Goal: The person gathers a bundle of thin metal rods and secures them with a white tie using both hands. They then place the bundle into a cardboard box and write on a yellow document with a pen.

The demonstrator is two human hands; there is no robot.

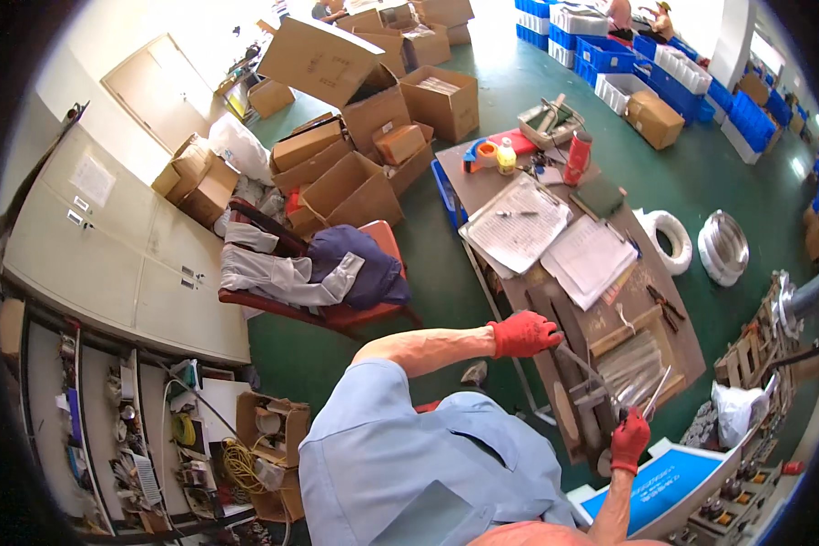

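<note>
My left hand [525,334], in a red glove, is closed round the end of a grey metal lever [581,362] at the table's near edge. The lever slants down to a long metal fixture [595,400] lying along that edge. My right hand [630,441], also red-gloved, is closed near the fixture's other end. A thin pale rod [658,392] sticks up from its fingers. Just beyond the fixture, a wooden tray [625,329] holds a bundle of thin clear-looking strips [636,369]. Pliers [667,308] lie beside the tray.
On the brown table are a clipboard with papers [519,223], loose sheets [591,261], a red can [577,156] and orange tape [487,154]. A blue screen [646,491] stands near my right forearm. A red chair [387,250] with clothes and several cartons [355,187] are to the left.
</note>
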